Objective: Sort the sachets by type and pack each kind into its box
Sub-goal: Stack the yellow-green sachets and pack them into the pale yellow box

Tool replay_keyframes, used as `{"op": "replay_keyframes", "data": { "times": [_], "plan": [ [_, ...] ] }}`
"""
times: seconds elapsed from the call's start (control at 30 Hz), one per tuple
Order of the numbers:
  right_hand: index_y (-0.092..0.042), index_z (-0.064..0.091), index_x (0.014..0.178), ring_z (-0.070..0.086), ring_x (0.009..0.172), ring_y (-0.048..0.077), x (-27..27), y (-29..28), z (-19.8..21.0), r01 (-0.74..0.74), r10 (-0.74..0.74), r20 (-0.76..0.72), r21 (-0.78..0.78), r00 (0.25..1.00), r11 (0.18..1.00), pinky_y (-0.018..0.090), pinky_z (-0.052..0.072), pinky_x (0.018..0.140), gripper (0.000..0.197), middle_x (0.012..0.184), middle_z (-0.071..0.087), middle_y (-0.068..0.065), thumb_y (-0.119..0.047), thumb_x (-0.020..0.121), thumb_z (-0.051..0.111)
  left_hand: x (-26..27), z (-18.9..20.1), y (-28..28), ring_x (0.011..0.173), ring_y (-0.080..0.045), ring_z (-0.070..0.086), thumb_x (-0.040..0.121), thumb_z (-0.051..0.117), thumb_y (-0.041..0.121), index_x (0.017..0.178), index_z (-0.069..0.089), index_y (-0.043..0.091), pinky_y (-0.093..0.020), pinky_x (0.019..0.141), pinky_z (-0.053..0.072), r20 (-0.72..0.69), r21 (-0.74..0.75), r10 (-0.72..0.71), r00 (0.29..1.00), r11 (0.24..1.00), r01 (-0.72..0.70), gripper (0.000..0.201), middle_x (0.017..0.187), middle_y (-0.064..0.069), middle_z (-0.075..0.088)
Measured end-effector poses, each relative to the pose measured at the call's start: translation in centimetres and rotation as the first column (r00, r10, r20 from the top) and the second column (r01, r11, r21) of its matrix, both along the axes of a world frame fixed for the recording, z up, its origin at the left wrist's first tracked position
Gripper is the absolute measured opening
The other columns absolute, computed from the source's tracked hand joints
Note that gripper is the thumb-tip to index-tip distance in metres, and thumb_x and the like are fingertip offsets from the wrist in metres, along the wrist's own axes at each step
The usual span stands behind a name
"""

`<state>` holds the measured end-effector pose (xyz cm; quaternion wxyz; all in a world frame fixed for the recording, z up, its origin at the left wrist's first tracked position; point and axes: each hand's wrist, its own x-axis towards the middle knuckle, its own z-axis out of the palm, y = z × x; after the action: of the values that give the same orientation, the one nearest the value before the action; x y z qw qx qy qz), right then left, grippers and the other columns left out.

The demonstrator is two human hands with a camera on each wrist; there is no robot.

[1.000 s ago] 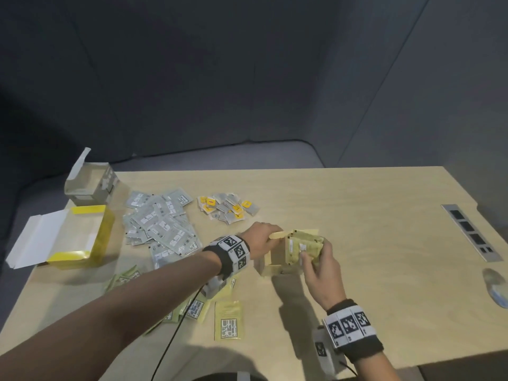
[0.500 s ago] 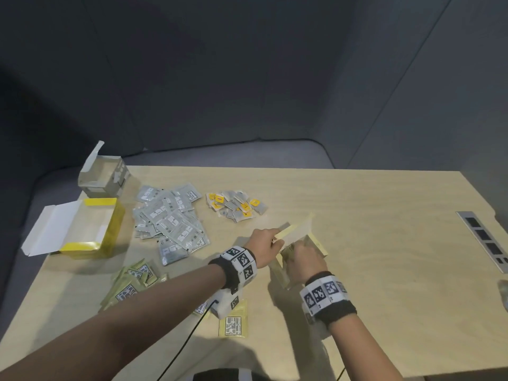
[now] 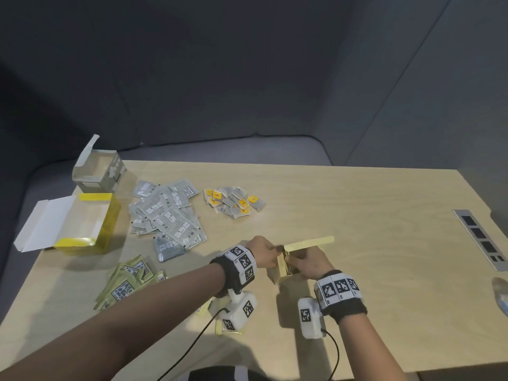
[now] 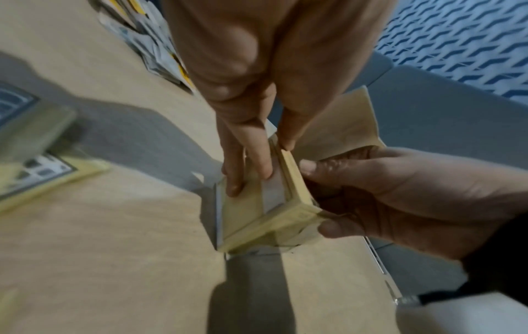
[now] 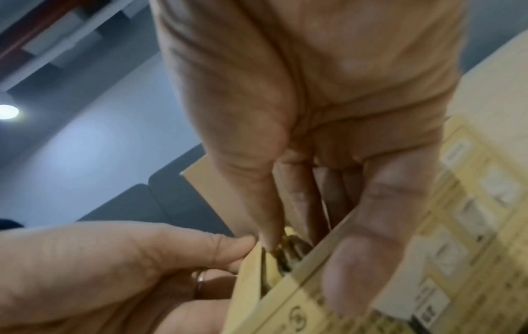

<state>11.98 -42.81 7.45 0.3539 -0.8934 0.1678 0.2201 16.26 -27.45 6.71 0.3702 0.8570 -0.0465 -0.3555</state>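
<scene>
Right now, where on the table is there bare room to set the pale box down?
Bare wood lies right of the pale box, up to the grommet plate, and behind it toward the far edge. The left is crowded: silver sachets, green sachets, yellow box.

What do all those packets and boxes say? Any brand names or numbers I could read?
No text is legible in any view.
Pale yellow box held in both hands: printed panels, blurred.
Silver sachets: dark print, too small.
Green sachets: patterned label, unreadable.
Small yellow-tagged sachets: red mark, too small.
Wristbands: coded squares, no words.
</scene>
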Motion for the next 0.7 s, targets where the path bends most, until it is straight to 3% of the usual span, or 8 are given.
{"op": "replay_keyframes", "data": {
  "times": [0.1,0.27,0.33,0.37,0.47,0.53,0.6,0.7],
  "plan": [
    [-0.006,0.061,0.116,0.059,0.110,0.025,0.3,-0.4,-0.1,0.054,-0.054,0.028,0.011,0.998,0.998,0.025,0.042,0.084,0.029,0.115,0.066,0.009,-0.019,0.090,0.060,0.0,-0.3,-0.9,0.061,-0.016,0.054,0.091,0.057,0.043,0.082,0.062,0.012,-0.011,0.044,0.037,-0.003,-0.117,0.119,0.993,0.986,-0.119,0.033,0.075,-0.007,0.058],
    [-0.006,0.066,0.107,0.060,0.105,0.027,0.0,-0.5,0.2,0.060,-0.055,0.051,-0.092,0.997,0.994,0.022,0.039,0.078,0.025,0.112,0.068,0.010,-0.024,0.093,0.056,-0.1,-0.4,-1.6,0.047,-0.003,0.054,0.091,0.060,0.039,0.084,0.064,0.011,-0.008,0.045,0.043,-0.024,-0.190,0.189,0.982,0.963,-0.190,0.029,0.068,-0.003,0.057],
    [-0.008,0.068,0.106,0.063,0.096,0.022,-0.7,-0.3,0.6,0.039,-0.026,0.121,-0.106,0.992,0.994,0.020,0.040,0.076,0.022,0.108,0.070,0.008,-0.021,0.092,0.058,-0.2,-0.2,-1.0,0.063,-0.010,0.061,0.091,0.061,0.031,0.097,0.067,0.008,-0.020,0.069,0.056,-0.063,-0.212,0.192,0.979,0.956,-0.201,0.024,0.082,-0.006,0.064],
    [-0.009,0.069,0.106,0.063,0.088,0.019,-1.3,-0.1,0.8,0.028,-0.005,0.181,-0.124,0.983,0.992,0.019,0.040,0.074,0.021,0.105,0.070,0.006,-0.020,0.091,0.059,-0.2,-0.2,-0.4,0.077,-0.015,0.064,0.091,0.061,0.025,0.107,0.065,0.006,-0.025,0.079,0.056,-0.072,-0.238,0.188,0.979,0.950,-0.200,0.026,0.096,-0.009,0.067],
    [-0.012,0.071,0.098,0.059,0.069,0.007,-4.1,0.4,1.2,0.055,0.008,0.453,-0.126,0.891,0.990,0.010,0.041,0.065,0.013,0.090,0.066,0.001,-0.015,0.087,0.064,-0.8,-0.4,3.5,0.102,-0.015,0.064,0.089,0.063,0.024,0.115,0.063,0.012,-0.011,0.078,0.047,0.066,-0.190,0.082,0.994,0.979,-0.069,0.029,0.112,-0.003,0.067],
    [-0.015,0.070,0.089,0.057,0.065,-0.001,-6.2,0.9,0.8,0.036,-0.004,0.553,-0.047,0.833,0.998,0.003,0.041,0.061,0.008,0.082,0.063,-0.007,-0.010,0.085,0.067,-1.7,-0.9,6.9,0.098,-0.011,0.066,0.086,0.065,0.026,0.106,0.067,0.019,-0.019,0.090,0.050,0.151,-0.146,0.043,0.988,0.989,-0.021,0.021,0.104,0.002,0.070],
    [-0.025,0.065,0.084,0.058,0.075,-0.005,-8.0,1.4,-0.7,-0.042,0.027,0.519,0.017,0.855,0.999,0.004,0.043,0.064,0.016,0.082,0.061,-0.016,-0.008,0.084,0.066,-3.3,-1.5,10.1,0.093,-0.012,0.066,0.087,0.064,0.015,0.103,0.068,0.013,-0.027,0.092,0.052,0.238,-0.127,0.050,0.970,0.992,-0.020,0.017,0.099,-0.002,0.070],
    [-0.026,0.064,0.101,0.060,0.079,-0.001,-9.8,2.0,-3.8,-0.111,0.088,0.319,0.055,0.944,0.992,0.014,0.049,0.073,0.017,0.091,0.063,-0.015,-0.017,0.085,0.065,-5.7,-1.8,14.7,0.091,-0.007,0.061,0.090,0.059,0.011,0.109,0.067,0.015,-0.016,0.088,0.048,0.403,0.033,0.076,0.912,0.995,-0.097,0.020,0.104,0.004,0.067]
  ]
}}
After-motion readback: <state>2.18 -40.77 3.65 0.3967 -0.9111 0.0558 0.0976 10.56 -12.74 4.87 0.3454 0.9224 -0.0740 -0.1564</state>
